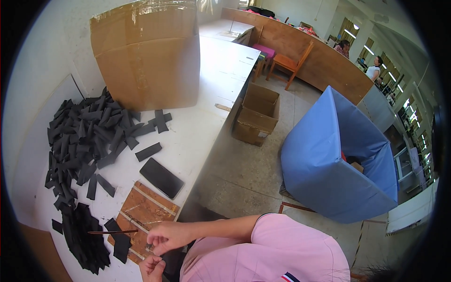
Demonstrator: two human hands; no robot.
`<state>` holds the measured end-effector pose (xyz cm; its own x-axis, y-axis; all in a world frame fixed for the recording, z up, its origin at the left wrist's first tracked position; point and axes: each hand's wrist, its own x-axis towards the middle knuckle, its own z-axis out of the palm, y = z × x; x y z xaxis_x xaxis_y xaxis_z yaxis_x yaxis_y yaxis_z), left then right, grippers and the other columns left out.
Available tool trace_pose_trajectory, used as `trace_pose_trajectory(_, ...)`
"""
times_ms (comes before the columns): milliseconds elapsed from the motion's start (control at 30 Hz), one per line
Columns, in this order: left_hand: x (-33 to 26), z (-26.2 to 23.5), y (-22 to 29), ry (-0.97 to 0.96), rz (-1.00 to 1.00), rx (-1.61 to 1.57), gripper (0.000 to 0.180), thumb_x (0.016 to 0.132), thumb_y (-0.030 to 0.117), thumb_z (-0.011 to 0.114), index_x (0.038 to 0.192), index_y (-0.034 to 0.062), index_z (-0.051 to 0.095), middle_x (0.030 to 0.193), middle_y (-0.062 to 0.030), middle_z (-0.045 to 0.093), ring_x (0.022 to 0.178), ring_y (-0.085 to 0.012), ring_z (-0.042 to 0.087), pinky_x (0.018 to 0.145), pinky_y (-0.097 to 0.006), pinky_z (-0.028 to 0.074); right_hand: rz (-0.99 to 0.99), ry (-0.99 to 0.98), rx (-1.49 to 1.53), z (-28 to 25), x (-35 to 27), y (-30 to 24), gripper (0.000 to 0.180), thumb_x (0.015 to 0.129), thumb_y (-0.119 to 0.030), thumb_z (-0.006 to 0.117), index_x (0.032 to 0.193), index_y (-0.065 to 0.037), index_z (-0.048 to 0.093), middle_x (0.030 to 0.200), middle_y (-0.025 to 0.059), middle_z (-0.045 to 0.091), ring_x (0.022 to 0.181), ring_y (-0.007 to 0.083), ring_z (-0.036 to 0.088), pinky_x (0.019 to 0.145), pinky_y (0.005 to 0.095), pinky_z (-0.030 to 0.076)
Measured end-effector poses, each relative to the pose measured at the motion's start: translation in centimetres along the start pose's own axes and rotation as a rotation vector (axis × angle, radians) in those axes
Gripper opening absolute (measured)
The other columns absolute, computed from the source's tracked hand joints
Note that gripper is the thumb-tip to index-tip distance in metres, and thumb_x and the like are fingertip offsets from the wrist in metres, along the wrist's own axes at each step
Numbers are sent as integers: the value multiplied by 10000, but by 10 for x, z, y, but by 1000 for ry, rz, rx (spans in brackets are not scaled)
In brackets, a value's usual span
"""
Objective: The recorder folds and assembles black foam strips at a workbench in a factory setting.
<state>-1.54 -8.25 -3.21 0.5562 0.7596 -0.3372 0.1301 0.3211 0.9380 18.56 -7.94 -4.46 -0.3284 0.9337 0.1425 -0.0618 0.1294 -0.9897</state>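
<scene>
Near edge, low: my left hand [151, 268] w/ fingers curled, can't tell if holding anything. Right hand [167, 235] just above, pinched on thin stick [112, 231], long axis running left over black strips [84, 141]. Brown board [145, 211] underneath, phone [161, 177] farther, cardboard box [148, 51] at back.

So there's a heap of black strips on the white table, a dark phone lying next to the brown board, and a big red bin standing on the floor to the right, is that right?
Not quite. The big bin on the floor is blue, not red, as the head view shows. The rest holds: the black strips are heaped on the white table, and the dark phone lies next to the brown board.
</scene>
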Motion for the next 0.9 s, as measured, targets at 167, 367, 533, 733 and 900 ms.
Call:
trace_pose_trajectory(167,12,6,-3,128,82,55,101,760,48,615,677,36,559,667,23,515,629,-70,451,601,-194,367,67,-104,-78,15,-7,17,274,699,-219,654,765,23,546,670,64,556,613,141,513,533,282,405)
trace_pose_trajectory(367,16,10,-19,217,143,144,59,768,22,533,751,-31,551,695,-39,551,611,-98,493,532,-224,381,132,-57,10,14,-13,16,210,676,-177,645,730,9,563,605,73,554,549,123,499,492,268,386)
trace_pose_trajectory(533,30,25,7,207,44,-88,116,816,120,526,827,13,571,697,40,512,632,-37,442,560,-177,344,372,84,-29,-7,-16,-1,149,713,-126,615,773,9,600,679,64,592,635,106,533,592,239,423)
trace_pose_trajectory(733,22,17,14,135,25,-369,220,848,193,504,909,-5,576,766,-46,589,640,-100,543,583,-194,415,359,103,87,-18,-19,-10,94,752,-69,574,732,24,573,628,5,507,607,48,450,537,203,371)
trace_pose_trajectory(900,21,14,18,125,-6,-360,192,815,155,562,890,-20,584,747,-47,584,640,-95,541,574,-194,423,315,53,37,-17,-18,-4,87,765,-62,560,735,19,573,636,8,509,601,54,446,530,207,365)
